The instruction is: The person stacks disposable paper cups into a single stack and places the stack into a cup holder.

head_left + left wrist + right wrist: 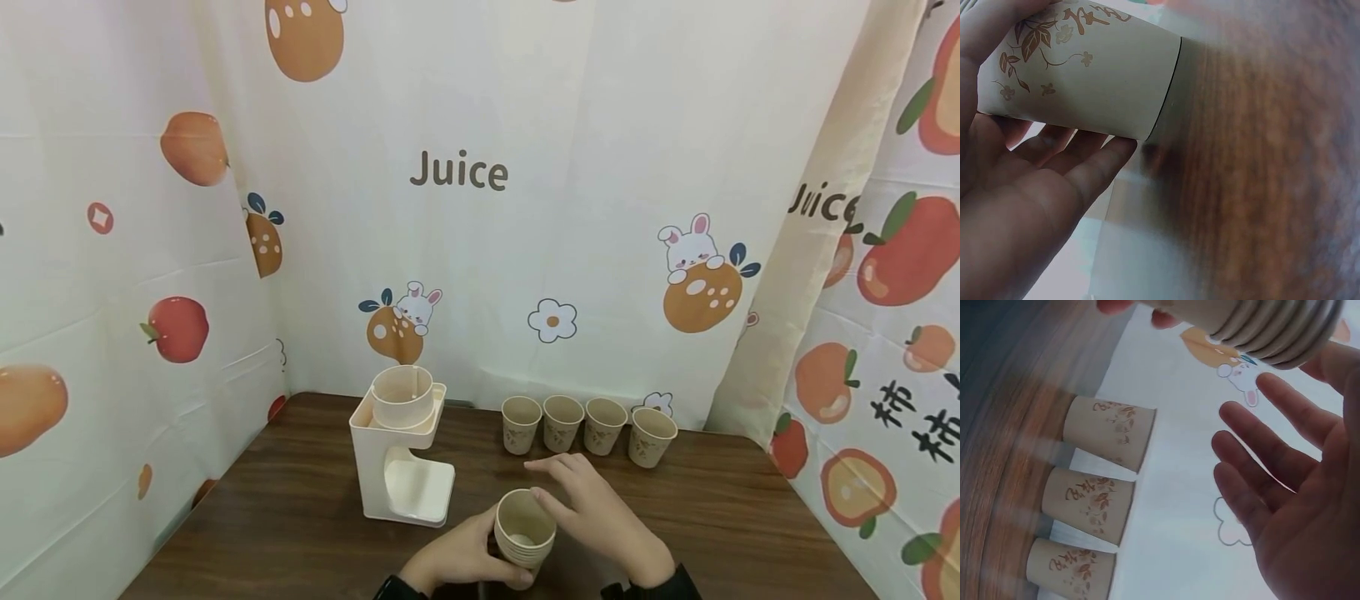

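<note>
Brown letters spell "Juice" on the white fruit-printed cloth backdrop (480, 250) and again on a cream cloth fold (787, 317). Black 柿 repeats on the white right-hand cloth (870, 325). Beige tapered paper cups (1091, 87) bear brown Chinese characters, not surely legible.

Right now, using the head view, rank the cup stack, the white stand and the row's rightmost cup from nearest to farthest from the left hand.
1. Cup stack, held in the left hand.
2. White stand, beyond the hand and to its left.
3. Rightmost cup, well ahead and to the right.
</note>
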The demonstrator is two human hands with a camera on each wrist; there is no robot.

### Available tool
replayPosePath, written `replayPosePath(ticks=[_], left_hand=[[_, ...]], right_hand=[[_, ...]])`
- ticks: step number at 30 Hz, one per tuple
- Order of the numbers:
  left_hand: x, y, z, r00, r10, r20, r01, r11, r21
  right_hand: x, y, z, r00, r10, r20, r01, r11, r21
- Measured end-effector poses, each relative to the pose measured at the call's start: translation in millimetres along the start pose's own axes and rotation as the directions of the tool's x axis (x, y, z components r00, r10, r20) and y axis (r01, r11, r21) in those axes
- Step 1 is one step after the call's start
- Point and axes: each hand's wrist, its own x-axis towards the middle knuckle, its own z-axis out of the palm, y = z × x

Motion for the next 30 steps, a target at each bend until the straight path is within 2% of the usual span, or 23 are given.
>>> replayPosePath(ticks=[8,14,17,22,30], left_hand=[[-0.2,1.0,-0.3,1.0,-0.007,-0.017,0.007,1.0,0.014],[0.5,-1.7,-0.8,1.0,0.001,0.01,-0.001,1.0,-0.03],[0.7,-2.5,-0.6,1.0,0.005,0.021,-0.004,0.999,-0.044],[0.6,-2.5,-0.7,1.0,0.005,0.015,-0.005,0.999,-0.041],[0.8,-2.7,-0.7,1.0,0.005,0.003,-0.005,1.0,-0.026]], right_hand=[[15.7,15,10,0.997,0.006,-0.071,-0.007,1.0,-0.013],[30.8,30,22,0.981,-0.035,-0.19,0.017,0.996,-0.091],[39.3,37,28,0.975,-0.035,-0.219,0.005,0.991,-0.136],[54.2,47,37,0.98,0.012,-0.199,-0.052,0.979,-0.198],[71.8,58,48,0.988,0.033,-0.149,-0.066,0.973,-0.221]])
